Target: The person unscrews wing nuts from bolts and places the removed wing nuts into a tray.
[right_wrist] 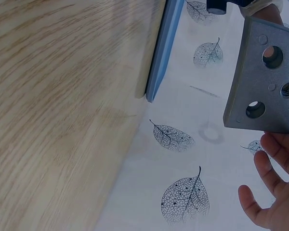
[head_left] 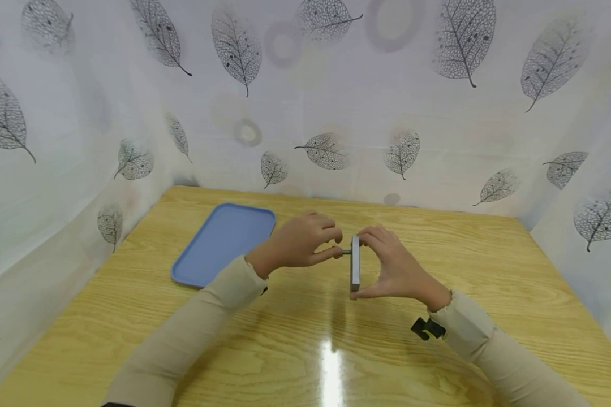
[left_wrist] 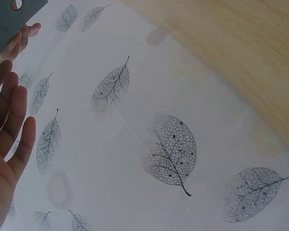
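Observation:
Above the table, my right hand (head_left: 399, 271) grips a thick grey metal plate (head_left: 355, 264) by its edges, thumb at the near end and fingers at the far end. The plate stands on edge in the head view. Several round holes, one threaded, show on the plate's face (right_wrist: 245, 91) in the right wrist view. My left hand (head_left: 305, 240) pinches a short metal bolt (head_left: 346, 251) between thumb and forefinger, its shank meeting the plate's left face. In the left wrist view, a corner of the plate (left_wrist: 12, 26) appears beyond my left fingers; the bolt is hidden there.
A blue rectangular tray (head_left: 224, 243) lies on the wooden table (head_left: 463, 260), left of and behind my left forearm. White cloth with a leaf print (head_left: 336, 102) hangs behind the table and along both sides. A black strap piece (head_left: 427, 328) sits at my right cuff.

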`<state>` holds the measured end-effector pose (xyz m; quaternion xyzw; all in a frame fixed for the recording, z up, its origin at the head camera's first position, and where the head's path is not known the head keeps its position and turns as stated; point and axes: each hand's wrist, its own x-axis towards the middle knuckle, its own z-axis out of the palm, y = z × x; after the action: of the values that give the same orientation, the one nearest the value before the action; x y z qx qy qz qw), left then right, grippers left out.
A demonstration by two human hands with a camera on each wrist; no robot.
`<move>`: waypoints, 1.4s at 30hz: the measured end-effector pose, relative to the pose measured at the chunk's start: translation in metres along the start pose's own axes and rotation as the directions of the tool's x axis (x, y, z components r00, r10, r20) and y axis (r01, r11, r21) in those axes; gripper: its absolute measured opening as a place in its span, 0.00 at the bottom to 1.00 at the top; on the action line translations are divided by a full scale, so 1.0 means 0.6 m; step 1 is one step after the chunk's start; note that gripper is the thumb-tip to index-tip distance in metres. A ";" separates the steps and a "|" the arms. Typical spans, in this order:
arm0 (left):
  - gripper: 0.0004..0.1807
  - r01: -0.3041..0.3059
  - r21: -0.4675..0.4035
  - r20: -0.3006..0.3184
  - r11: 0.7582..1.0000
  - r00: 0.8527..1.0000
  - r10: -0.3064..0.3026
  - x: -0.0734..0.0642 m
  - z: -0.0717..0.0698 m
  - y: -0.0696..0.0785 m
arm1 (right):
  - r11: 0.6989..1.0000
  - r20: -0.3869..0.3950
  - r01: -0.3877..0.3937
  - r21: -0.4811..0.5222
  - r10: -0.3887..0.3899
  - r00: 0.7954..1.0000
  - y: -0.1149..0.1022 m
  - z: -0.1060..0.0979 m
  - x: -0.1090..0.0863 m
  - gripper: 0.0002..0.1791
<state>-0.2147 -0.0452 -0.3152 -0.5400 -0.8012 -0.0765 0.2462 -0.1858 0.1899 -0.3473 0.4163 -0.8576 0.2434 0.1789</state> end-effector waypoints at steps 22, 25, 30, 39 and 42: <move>0.10 -0.023 0.018 0.037 1.000 0.999 0.022 -0.009 -0.002 0.010 | 1.000 0.003 0.000 0.001 0.000 1.000 0.001 0.000 0.000 0.47; 0.10 -0.021 0.016 0.025 1.000 0.999 0.021 -0.008 -0.003 0.008 | 1.000 0.004 -0.002 0.002 0.002 1.000 0.000 0.000 0.000 0.47; 0.10 -0.004 0.000 -0.018 1.000 1.000 0.004 -0.002 -0.002 -0.003 | 1.000 0.004 -0.003 -0.001 0.003 1.000 0.001 0.001 0.000 0.47; 0.10 0.022 0.016 0.017 1.000 1.000 -0.022 0.000 -0.001 -0.011 | 1.000 0.014 -0.009 0.003 0.009 1.000 0.001 0.001 -0.001 0.46; 0.10 0.016 0.020 0.005 1.000 1.000 -0.016 -0.003 -0.004 -0.007 | 1.000 0.009 -0.001 0.001 0.001 1.000 0.001 0.001 0.000 0.46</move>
<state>-0.2175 -0.0492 -0.3135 -0.5313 -0.8069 -0.0693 0.2488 -0.1862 0.1898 -0.3479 0.4171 -0.8584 0.2422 0.1747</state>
